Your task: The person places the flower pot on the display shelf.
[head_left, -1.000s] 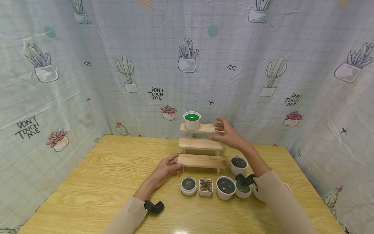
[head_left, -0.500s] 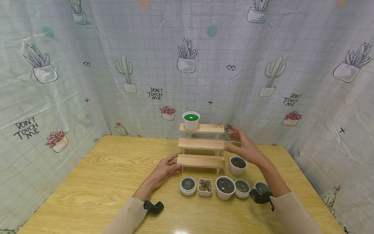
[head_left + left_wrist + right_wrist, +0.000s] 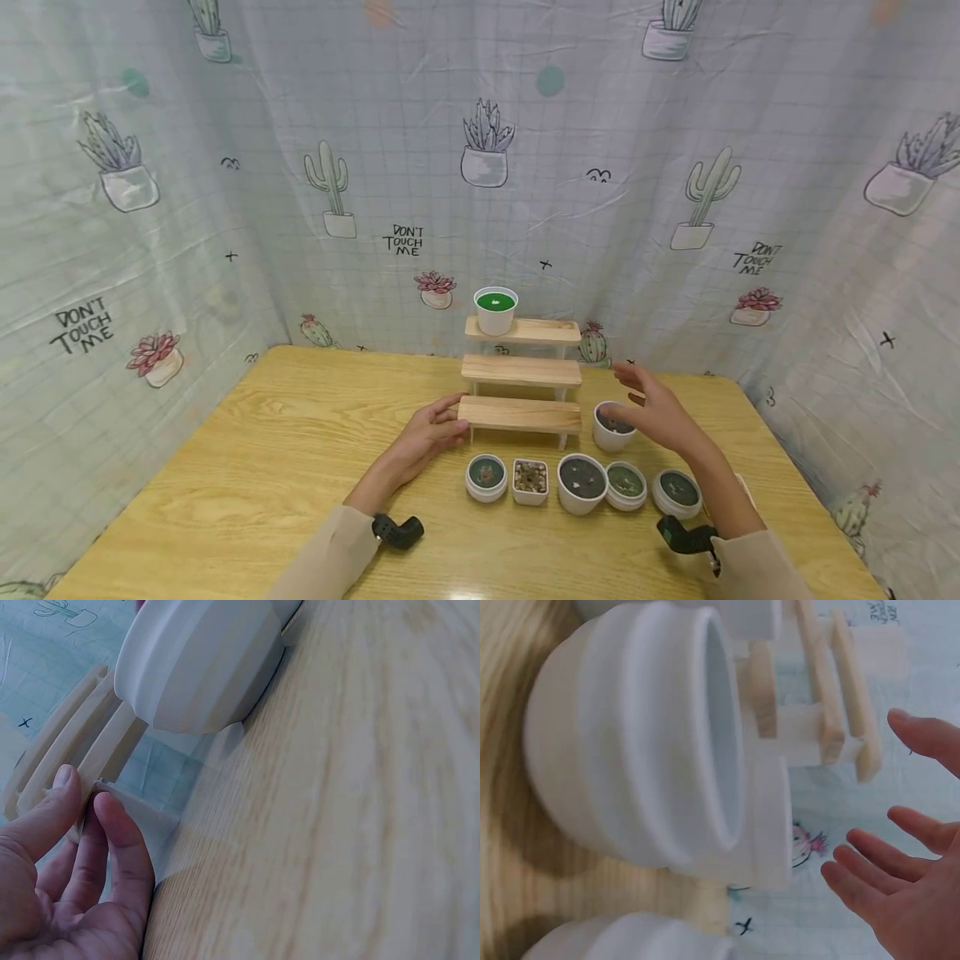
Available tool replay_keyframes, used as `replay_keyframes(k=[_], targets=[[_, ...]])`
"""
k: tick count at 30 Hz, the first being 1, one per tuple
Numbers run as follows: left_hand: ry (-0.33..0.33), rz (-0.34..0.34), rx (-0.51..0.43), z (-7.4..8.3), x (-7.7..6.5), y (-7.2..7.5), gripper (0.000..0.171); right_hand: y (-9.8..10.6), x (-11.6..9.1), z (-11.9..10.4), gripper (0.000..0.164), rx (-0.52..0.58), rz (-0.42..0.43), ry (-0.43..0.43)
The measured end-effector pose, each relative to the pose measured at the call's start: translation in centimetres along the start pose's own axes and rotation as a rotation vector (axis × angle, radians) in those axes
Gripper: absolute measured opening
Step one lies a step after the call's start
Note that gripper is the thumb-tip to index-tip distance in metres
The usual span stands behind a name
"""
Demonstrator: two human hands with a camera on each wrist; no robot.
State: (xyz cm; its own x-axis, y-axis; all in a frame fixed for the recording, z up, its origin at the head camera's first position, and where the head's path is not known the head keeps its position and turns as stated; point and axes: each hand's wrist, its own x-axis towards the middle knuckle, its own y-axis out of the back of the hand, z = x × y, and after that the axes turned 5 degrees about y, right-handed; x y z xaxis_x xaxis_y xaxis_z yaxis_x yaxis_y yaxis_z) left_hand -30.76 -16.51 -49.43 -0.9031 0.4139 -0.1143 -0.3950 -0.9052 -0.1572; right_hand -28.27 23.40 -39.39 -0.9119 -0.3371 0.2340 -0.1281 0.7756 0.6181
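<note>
A three-tier wooden shelf stand (image 3: 521, 371) stands on the table. My left hand (image 3: 422, 439) grips the left end of its lowest plank; in the left wrist view the thumb lies on the plank and fingertips sit under it. A white pot with a green top (image 3: 496, 317) rests on the upper tier's left end. My right hand (image 3: 662, 412) hovers with spread fingers above and beside a white pot with dark filling (image 3: 612, 433), right of the stand. In the right wrist view nothing lies between the fingers of this right hand (image 3: 907, 877).
Along the stand's front is a row: a round pot (image 3: 486, 478), a square pot of pebbles (image 3: 530, 482), a larger dark-filled pot (image 3: 581, 484), and two low round pots (image 3: 626, 486). Another pale pot is partly hidden by the right forearm. A printed curtain (image 3: 375, 150) hangs behind.
My right hand has moved away from the upper tier, rightward and down, to the dark-filled pot beside the stand. The left hand keeps its grip on the lowest plank.
</note>
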Motion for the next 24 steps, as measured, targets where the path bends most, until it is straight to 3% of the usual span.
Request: replay_keyframes(k=[6, 17, 24], targets=[[0.004, -0.004, 0.001, 0.2, -0.1, -0.1, 0.074, -0.1, -0.3, 1.1, 0.080, -0.047, -0.025, -0.025], [0.010, 0.023, -0.003, 0.1, -0.2, -0.1, 0.072, -0.3, -0.6, 2.6, 0.083, -0.022, -0.084, -0.053], [0.005, 0.004, -0.007, 0.0, -0.1, -0.1, 0.074, -0.5, -0.7, 3.3, 0.085, -0.005, -0.101, -0.041]])
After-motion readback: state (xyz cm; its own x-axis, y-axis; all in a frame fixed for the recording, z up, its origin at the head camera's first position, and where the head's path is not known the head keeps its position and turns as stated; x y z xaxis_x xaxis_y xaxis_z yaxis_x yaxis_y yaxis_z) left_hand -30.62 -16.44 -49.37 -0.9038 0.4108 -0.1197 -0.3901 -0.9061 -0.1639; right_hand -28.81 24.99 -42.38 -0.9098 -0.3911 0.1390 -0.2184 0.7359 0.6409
